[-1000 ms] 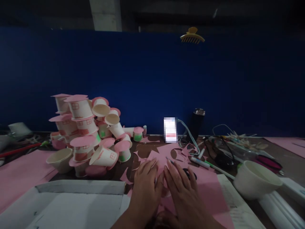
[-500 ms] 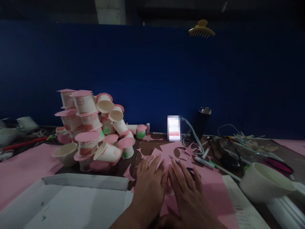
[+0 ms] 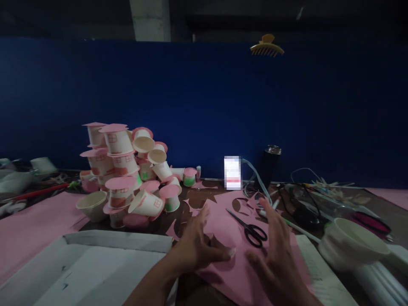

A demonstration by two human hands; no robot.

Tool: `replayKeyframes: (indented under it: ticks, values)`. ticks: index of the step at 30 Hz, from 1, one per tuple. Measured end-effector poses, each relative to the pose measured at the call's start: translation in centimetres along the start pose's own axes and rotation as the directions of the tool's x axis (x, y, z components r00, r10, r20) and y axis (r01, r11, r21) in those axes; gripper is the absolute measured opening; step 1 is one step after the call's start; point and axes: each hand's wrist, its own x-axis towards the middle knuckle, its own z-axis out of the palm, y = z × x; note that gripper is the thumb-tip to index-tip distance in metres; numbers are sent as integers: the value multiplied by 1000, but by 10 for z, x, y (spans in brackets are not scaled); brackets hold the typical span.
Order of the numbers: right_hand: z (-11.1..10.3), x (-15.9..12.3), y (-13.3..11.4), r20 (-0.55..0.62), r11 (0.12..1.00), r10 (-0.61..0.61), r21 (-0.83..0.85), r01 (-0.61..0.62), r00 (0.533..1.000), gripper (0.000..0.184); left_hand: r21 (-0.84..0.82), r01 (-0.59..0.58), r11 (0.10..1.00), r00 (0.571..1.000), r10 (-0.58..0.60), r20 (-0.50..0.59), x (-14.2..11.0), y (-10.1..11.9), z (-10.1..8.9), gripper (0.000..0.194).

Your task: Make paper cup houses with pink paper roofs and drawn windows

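Observation:
My left hand (image 3: 196, 244) is open over a cut pink paper sheet (image 3: 229, 278), its thumb stretched to the right. At the thumb tip shows a small pale spot that I cannot make out. To the right, my right hand (image 3: 277, 250) hovers with fingers apart, holding nothing, slightly blurred. Between the hands lie black-handled scissors (image 3: 253, 233), closed, with their blades pointing away to the left. A dark curved gap in the pink paper appears beside my left thumb.
Paper cups with pink tops (image 3: 119, 163) are stacked at left, beside a white box tray (image 3: 117, 238). A lit phone (image 3: 232, 173) and a black bottle (image 3: 269, 168) stand at the back. At right are a white cup (image 3: 353, 244) and cables. A blue partition (image 3: 204, 93) rises behind.
Both hands, earlier flat and side by side on the pink paper, have lifted and moved apart. The scissors, mostly covered before, are now in plain sight.

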Motion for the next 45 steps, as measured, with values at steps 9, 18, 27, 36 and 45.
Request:
replayKeyframes:
  ticks: [9,18,27,36,45]
  values:
    - [1,4,9,-59,979,160,134,-151,985,64,-126,142,982,989,-134,68,2,18,18,34]
    - [2,7,18,-20,954,254,169,-247,967,55,-791,354,498,933,-247,262,9,14,7,39]
    - [9,5,19,85,939,260,209,-272,962,49,-785,535,312,806,-469,362,9,12,2,38]
    - [10,5,9,308,881,276,297,-368,910,53,-609,512,606,846,-481,232,6,13,8,55]
    - [17,3,2,519,771,233,417,-482,822,70,-115,289,951,954,-296,-49,0,13,14,59]
